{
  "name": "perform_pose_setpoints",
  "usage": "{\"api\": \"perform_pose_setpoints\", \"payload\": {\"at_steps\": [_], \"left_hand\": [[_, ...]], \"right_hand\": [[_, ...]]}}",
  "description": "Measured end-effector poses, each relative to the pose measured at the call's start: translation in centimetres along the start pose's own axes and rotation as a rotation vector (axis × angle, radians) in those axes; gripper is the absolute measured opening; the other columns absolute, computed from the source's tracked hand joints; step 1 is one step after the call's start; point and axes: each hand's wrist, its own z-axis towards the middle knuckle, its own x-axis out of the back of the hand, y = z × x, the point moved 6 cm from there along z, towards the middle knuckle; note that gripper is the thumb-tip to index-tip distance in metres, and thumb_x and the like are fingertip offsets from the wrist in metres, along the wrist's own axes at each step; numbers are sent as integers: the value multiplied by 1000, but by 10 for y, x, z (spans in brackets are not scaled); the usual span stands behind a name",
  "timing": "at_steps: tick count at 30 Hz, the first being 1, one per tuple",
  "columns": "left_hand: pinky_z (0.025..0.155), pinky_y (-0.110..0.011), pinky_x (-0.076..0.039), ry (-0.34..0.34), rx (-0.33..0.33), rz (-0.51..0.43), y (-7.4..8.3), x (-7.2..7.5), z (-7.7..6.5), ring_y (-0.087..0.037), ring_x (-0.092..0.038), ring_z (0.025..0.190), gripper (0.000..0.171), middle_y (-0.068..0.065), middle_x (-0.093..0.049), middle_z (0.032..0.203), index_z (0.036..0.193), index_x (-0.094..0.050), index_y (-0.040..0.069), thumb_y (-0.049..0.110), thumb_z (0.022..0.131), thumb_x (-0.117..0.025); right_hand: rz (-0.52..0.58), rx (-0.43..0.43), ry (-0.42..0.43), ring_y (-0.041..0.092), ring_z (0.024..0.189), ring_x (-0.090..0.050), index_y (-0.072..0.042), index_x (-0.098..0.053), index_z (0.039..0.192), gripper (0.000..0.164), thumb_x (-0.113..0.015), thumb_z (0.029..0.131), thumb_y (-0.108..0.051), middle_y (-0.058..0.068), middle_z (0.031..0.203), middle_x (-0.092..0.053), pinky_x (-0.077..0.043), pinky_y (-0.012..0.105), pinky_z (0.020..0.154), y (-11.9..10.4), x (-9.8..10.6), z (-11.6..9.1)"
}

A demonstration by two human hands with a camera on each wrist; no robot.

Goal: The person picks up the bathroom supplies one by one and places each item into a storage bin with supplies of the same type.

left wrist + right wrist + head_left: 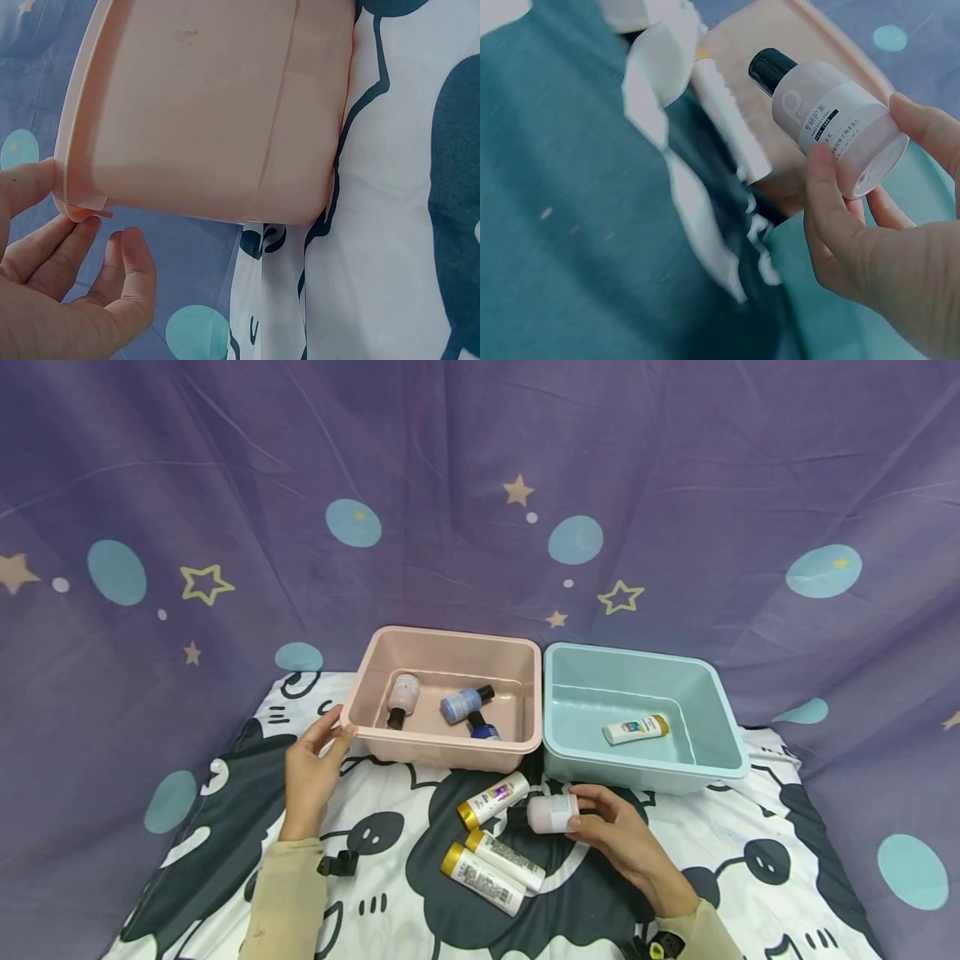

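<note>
My left hand point(311, 781) pinches the rim of a pink plastic bin point(202, 112) at its front left corner, thumb on one side and fingertips on the other. In my right hand point(622, 843) is a small pale pink bottle point(832, 124) with a black cap, gripped near its base and lying sideways above the bedding. The cap points left in the head view. Inside the pink bin lie another pale pink bottle point(405, 693), a light blue bottle point(461, 704) and a dark blue bottle point(485, 730), partly hidden by the front wall.
A light blue bin point(637, 770) stands right beside the pink one, holding a white tube point(633, 729) with a gold cap. Three similar tubes point(483, 881) lie on the patterned sheet point(382, 885) in front. A purple curtain point(465, 527) hangs behind both bins.
</note>
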Motion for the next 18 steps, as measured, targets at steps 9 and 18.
{"api": "perform_pose_setpoints", "payload": {"at_steps": [9,18], "left_hand": [[84,-14,-50,-2,6,-2,0,0,0,-15,-58,115,46,-9,-60,137,137,-63,8,18,94,-74],[84,-13,-50,3,9,15,0,1,-1,-16,-58,116,46,-7,-61,136,136,-64,11,21,93,-75]], "right_hand": [[14,119,-49,23,101,-62,13,-42,138,56,-68,89,7,19,121,-50,-55,45,90,-39,-18,-13],[-44,256,-116,22,101,-63,7,-47,135,47,-66,92,6,19,122,-50,-55,43,89,-86,-35,-11]]}}
